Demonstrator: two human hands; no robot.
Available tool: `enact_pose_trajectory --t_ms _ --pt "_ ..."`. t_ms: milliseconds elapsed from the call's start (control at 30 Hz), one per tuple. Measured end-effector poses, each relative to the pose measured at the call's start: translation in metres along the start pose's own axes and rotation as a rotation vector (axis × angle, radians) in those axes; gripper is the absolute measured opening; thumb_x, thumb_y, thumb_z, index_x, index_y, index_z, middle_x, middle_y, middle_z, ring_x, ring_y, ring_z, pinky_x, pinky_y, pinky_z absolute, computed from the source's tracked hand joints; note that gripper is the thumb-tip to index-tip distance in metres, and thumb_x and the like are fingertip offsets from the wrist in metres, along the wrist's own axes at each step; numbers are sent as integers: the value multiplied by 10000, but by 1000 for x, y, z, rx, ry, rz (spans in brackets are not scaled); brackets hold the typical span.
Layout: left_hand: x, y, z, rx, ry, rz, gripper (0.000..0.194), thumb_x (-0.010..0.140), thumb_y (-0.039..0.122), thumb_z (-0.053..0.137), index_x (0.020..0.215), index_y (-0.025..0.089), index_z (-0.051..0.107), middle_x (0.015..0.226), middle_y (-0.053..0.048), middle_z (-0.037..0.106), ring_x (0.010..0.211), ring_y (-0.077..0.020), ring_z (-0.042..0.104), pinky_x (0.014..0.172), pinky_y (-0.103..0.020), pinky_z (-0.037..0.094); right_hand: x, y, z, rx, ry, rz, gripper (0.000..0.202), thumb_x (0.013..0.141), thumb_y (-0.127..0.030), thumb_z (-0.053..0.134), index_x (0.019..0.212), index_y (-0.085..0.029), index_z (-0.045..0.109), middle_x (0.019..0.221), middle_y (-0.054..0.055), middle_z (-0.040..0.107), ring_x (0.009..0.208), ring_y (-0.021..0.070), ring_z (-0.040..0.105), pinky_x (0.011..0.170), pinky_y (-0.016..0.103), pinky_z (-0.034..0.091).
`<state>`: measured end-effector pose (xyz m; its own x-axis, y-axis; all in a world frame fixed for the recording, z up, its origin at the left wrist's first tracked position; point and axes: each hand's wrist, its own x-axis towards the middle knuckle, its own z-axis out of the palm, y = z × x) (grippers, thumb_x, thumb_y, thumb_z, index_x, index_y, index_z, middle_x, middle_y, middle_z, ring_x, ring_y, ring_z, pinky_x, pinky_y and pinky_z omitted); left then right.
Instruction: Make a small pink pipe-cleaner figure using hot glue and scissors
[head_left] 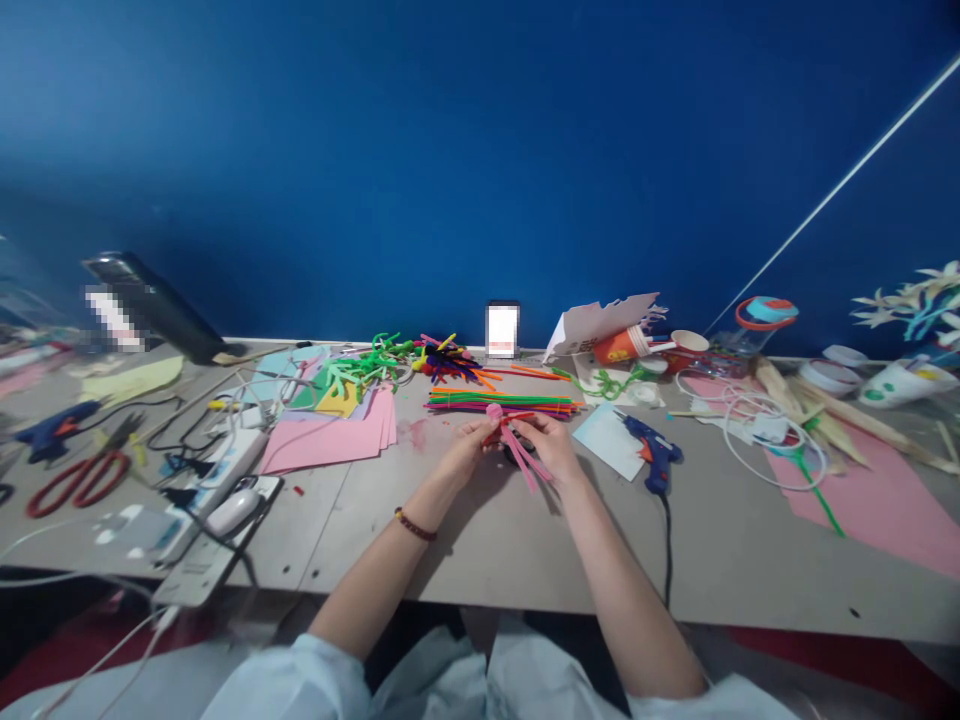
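Fingertips of my left hand (469,446) are closed on a bundle of pink pipe cleaners (527,464), near its rounded pink top. My right hand (553,450) pinches the same piece from the other side. A short red strip, seemingly another pipe cleaner (517,417), runs between the two hands. The pink ends hang loose below the fingers, pointing down toward me. Under them a dark object lies partly hidden; its kind is unclear. Just beyond my hands lies a row of straight pipe cleaners (465,400) in green, orange and magenta.
A phone (502,330) leans on the blue wall. To the right lie a blue glue gun (658,455), a light blue card (607,440) and paper cups (624,345). Leftward are pink sheets (322,445), green pipe cleaners (360,372), a power strip (217,480) and scissors (82,475).
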<state>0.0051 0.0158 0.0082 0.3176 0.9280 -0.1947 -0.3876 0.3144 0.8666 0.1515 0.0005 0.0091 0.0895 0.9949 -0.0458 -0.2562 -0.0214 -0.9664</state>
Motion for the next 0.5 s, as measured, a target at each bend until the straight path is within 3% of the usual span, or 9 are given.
enact_pose_trajectory --t_ms 133,267,500 --pt "1 1 0 -108 -5 -43 223 606 332 746 693 132 700 714 -87 687 663 -182 617 674 -303 471 -1 -1 1 46 52 23 326 534 -436 788 712 -191 669 683 16 696 647 202 668 645 331 523" --pt "1 0 0 -62 18 10 253 592 318 779 772 156 706 730 -50 686 649 -149 604 625 -259 453 -2 2 2 16 82 -5 297 548 -425 781 692 -187 677 670 13 692 626 168 637 647 303 508" --pt "2 -4 -2 89 81 76 277 568 342 810 723 132 717 656 -30 653 550 -96 532 529 -216 376 -5 5 7 -68 -37 -44 256 637 -417 721 777 -205 692 742 11 696 693 167 620 697 311 503"
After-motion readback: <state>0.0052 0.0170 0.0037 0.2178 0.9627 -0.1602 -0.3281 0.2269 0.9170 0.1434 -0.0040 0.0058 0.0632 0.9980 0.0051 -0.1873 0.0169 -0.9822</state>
